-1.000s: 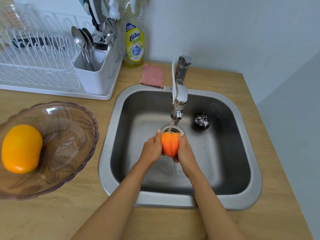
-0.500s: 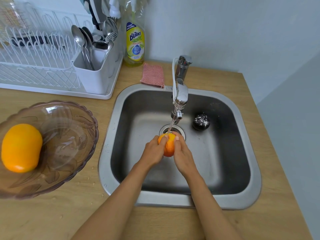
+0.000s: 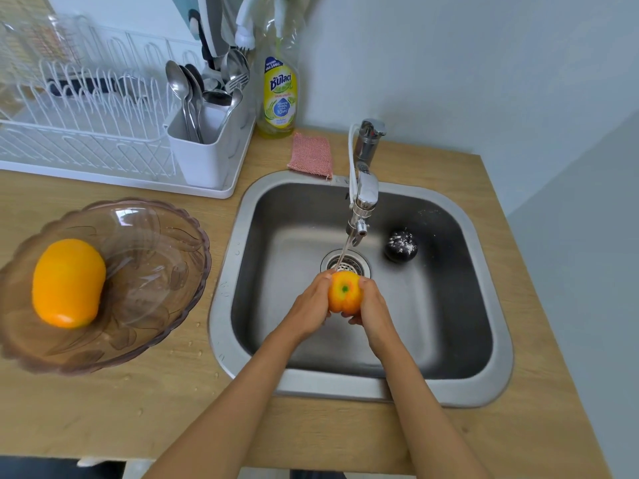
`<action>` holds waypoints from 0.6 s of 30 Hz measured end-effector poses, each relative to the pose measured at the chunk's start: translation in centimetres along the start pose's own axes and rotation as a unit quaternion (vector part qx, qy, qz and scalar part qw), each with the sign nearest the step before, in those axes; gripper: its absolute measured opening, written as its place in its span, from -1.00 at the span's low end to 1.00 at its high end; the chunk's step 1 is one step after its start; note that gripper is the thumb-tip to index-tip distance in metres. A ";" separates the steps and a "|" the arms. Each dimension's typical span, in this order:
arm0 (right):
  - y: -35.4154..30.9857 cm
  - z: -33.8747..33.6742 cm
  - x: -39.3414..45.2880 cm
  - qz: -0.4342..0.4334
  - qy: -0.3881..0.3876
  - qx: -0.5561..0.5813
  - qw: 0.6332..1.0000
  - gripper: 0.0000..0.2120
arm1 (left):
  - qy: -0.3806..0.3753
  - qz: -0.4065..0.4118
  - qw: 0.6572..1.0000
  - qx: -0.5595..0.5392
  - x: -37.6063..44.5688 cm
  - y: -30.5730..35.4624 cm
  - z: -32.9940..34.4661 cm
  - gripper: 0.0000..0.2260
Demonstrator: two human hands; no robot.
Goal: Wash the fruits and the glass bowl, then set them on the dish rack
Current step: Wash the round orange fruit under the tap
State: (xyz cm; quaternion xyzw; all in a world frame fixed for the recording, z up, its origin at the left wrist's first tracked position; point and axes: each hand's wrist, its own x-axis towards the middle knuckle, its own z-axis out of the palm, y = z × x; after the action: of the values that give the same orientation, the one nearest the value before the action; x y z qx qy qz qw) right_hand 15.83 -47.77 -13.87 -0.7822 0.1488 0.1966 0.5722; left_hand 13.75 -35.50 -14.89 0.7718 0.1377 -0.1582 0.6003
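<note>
— Pale grey walls meet behind a wooden worktop [image 3: 103,409]; what sits in it?

— A steel sink [image 3: 498,340] takes up the worktop's right half, its tap [image 3: 363,191] running a thin stream down over the drain.

— And the hands?

— Both are over the sink's middle. The left hand [image 3: 307,309] and the right hand [image 3: 375,309] curl their grip round an orange-yellow fruit [image 3: 344,292], one on each side, its green stem end facing up, right under the water.

— Anything else in the basin?

— A dark round object [image 3: 401,245] speckled with white, lying near the sink's far right side; I cannot tell what it is.

— The other pieces?

— The glass bowl [image 3: 155,271] stands at the worktop's left edge with a second orange fruit [image 3: 69,283] lying in its left part. The white dish rack [image 3: 86,133] fills the far left corner, spoons and forks upright in its cutlery holder [image 3: 204,160]. A dish soap bottle [image 3: 280,95] stands by the wall beside it, and a pink cloth [image 3: 311,155] lies at the sink's far rim.
</note>
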 end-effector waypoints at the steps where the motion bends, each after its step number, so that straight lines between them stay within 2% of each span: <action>1: -0.1 0.1 -0.5 -0.012 -0.005 0.004 1.000 -0.73 | 0.006 -0.011 1.000 -0.014 -0.2 0.0 -0.2 -0.61; 7: -0.2 -0.2 -2.8 -0.056 -0.017 0.024 0.998 -0.74 | -0.006 -0.068 0.997 -0.025 -1.3 -0.5 -0.7 -0.51; 9: -0.3 -0.5 -3.5 -0.063 -0.020 0.022 0.998 -0.67 | -0.020 -0.063 0.998 -0.024 -1.8 -0.7 -0.7 -0.56; 11: -0.1 -0.6 -4.2 -0.064 -0.026 0.033 0.997 -0.70 | -0.027 -0.056 0.998 -0.028 -2.1 -0.7 -0.8 -0.65; 18: 0.2 -1.1 -4.6 -0.041 -0.031 0.047 0.998 -0.66 | -0.054 -0.052 0.997 -0.021 -2.5 -0.4 -0.8 -0.67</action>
State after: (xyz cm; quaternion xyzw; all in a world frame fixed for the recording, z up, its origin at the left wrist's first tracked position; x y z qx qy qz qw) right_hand 11.82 -48.84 -11.50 -0.7533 0.1078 0.1893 0.6206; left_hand 11.34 -34.68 -14.03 0.7410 0.1489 -0.2276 0.6140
